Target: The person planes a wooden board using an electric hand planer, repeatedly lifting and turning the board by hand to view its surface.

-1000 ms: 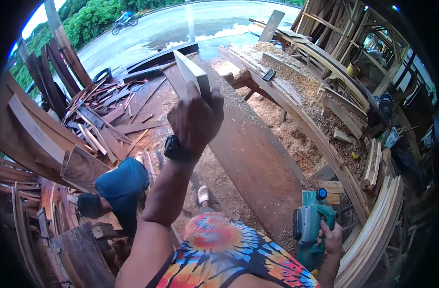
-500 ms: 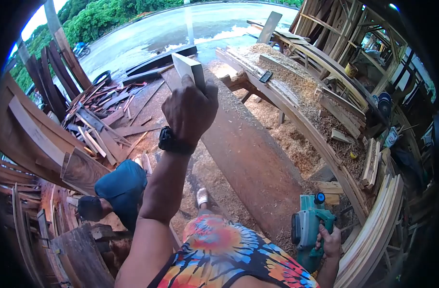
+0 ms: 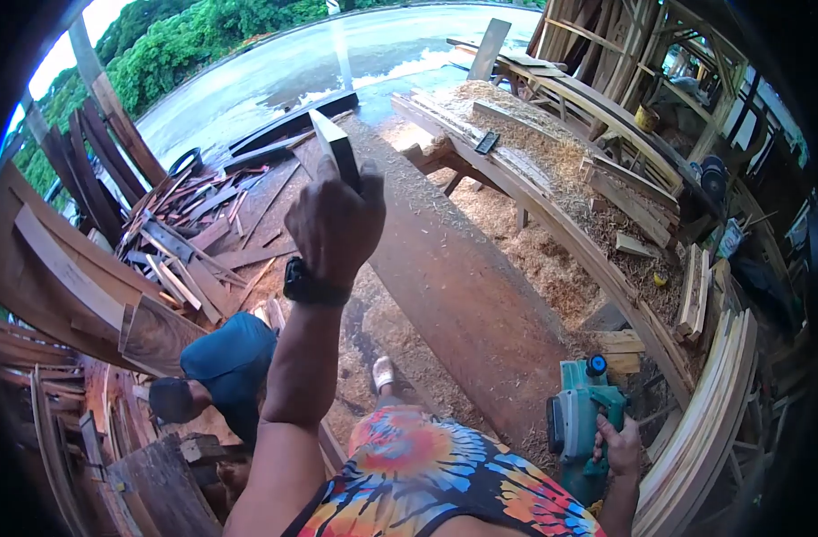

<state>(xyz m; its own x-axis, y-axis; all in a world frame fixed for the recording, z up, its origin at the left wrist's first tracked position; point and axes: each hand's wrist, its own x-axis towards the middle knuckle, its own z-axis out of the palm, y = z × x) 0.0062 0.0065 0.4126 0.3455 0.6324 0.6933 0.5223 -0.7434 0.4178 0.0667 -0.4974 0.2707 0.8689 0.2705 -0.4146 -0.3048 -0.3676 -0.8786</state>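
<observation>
My left hand (image 3: 337,219), with a dark watch on the wrist, is raised in front of me and closed around a wooden board (image 3: 330,136). The board is seen nearly end-on, with a pale face and a dark edge, and points away from me. At the lower right, my right hand (image 3: 619,445) is wrapped around the handle of a green electric planer (image 3: 570,425) with a blue knob. Below and between my hands lies a long, wide brown plank (image 3: 467,295), dusted with shavings along its edges.
A person (image 3: 225,362) in a dark cap bends down at my left. A long wooden beam (image 3: 566,237) and shavings (image 3: 534,259) lie to the right. A small black device (image 3: 487,143) rests on the bench. Scrap wood (image 3: 181,255) is heaped at left, stacked strips (image 3: 704,430) at right.
My left hand has shifted slightly left and lower in view with the board still gripped. The planer stays in my right hand, almost unmoved. The whole view has tilted a little.
</observation>
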